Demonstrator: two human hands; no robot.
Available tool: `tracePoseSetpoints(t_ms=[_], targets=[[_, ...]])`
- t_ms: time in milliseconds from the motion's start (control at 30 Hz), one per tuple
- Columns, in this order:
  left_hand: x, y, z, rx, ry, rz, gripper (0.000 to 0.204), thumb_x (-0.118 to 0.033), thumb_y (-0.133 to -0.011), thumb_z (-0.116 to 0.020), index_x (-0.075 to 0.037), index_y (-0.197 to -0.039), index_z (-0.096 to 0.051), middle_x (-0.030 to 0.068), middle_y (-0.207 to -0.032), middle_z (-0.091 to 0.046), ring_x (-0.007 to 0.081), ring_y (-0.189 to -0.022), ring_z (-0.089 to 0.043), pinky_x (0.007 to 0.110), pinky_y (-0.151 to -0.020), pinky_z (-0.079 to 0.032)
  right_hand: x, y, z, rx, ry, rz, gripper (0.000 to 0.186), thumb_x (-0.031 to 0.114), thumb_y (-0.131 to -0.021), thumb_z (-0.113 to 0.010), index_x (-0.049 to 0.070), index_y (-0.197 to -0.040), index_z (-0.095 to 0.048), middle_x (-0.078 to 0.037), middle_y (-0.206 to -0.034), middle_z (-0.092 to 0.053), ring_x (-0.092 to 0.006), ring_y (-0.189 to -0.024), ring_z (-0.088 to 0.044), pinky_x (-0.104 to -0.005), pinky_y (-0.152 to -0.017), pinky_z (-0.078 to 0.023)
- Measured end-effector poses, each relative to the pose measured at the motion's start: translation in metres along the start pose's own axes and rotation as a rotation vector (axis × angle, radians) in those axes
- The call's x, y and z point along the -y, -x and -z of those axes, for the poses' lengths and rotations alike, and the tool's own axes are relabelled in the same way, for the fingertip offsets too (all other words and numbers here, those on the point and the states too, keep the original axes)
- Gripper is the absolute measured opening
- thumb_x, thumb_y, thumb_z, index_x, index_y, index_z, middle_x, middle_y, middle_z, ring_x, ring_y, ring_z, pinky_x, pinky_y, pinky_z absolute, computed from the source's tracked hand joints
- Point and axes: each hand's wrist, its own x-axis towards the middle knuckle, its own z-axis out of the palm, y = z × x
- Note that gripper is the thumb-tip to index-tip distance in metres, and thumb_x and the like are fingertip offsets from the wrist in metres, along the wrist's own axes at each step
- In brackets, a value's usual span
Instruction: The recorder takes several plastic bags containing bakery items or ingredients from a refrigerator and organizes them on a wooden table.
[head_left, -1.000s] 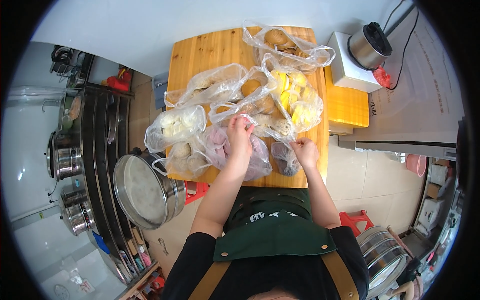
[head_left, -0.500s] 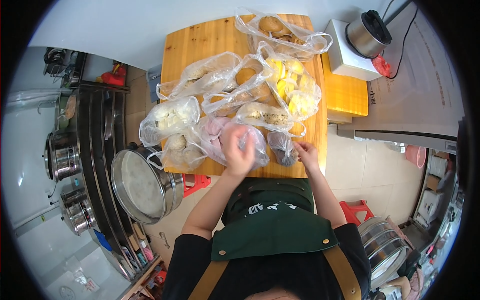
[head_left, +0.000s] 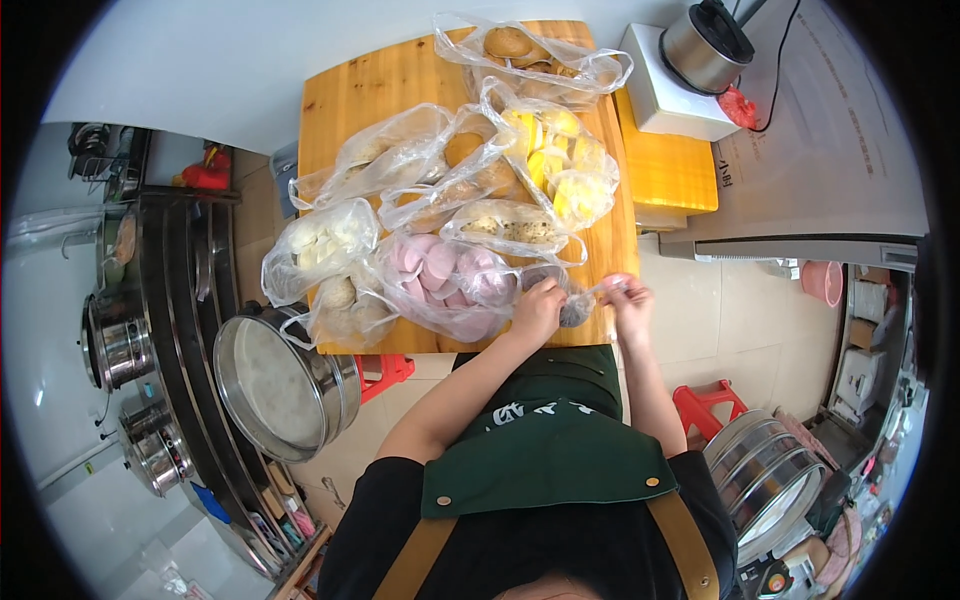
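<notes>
A small clear plastic bag with dark greyish contents [head_left: 576,313] lies at the table's near right edge. My left hand [head_left: 538,310] is closed on its left side and partly covers it. My right hand [head_left: 630,304] pinches the bag's plastic end, pulled out to the right. Just left of my hands is a clear bag of pink-lilac rounded pieces [head_left: 440,275]. Behind them lies a bag with pale, dark-speckled pieces [head_left: 510,228]. Farther back, a bag holds yellow and white pieces [head_left: 556,165].
Bags of white pieces [head_left: 325,240] and beige buns [head_left: 345,305] lie at the left of the wooden table [head_left: 365,85]. A bag of brown buns [head_left: 510,42] is at the back. Large steamers [head_left: 285,380] stand left, others [head_left: 765,480] right. A red stool [head_left: 705,408] is at right.
My left hand has moved right, from over the pink-lilac bag to the small dark bag, and closed on it. My right hand has drawn the bag's end slightly outward. The view has shifted a little.
</notes>
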Motion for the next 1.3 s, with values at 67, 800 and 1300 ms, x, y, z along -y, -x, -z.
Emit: tracePoseSetpoints(t_ms=[67,800,1300], targets=[[-0.001,0.000,-0.003,-0.080,0.097,0.025,0.004,-0.001,-0.070,-0.057,-0.003,-0.068,-0.054,0.0101,-0.073,-0.051,0.0303,-0.068,-0.054,0.039,-0.058,-0.044,0.011,-0.003,0.015,-0.160,-0.110,0.126,0.003,0.003,-0.078,-0.060,0.000,-0.079,-0.059,-0.003,-0.067,-0.057,-0.0069,-0.054,-0.050,-0.0200,-0.052,-0.044],[0.004,0.012,0.011,-0.286,0.018,0.148,0.012,-0.004,-0.071,-0.059,-0.003,-0.081,-0.054,0.0101,-0.079,-0.054,0.0258,-0.067,-0.054,0.035,-0.057,-0.043,-0.023,0.001,0.050,-0.199,0.452,0.167,0.049,-0.005,-0.068,-0.057,0.000,-0.114,-0.041,-0.005,-0.081,-0.053,-0.0070,-0.053,-0.047,-0.0210,-0.051,-0.042],[-0.027,-0.002,0.018,-0.157,-0.003,0.146,0.030,-0.006,-0.059,-0.071,-0.003,-0.060,-0.041,0.0103,-0.066,-0.044,0.0278,-0.057,-0.048,0.035,-0.050,-0.038,0.015,0.021,0.002,-0.148,1.005,0.200,0.032,0.026,-0.058,-0.075,0.004,-0.074,-0.058,-0.009,-0.073,-0.051,-0.0267,-0.061,-0.054,-0.0366,-0.057,-0.045]])
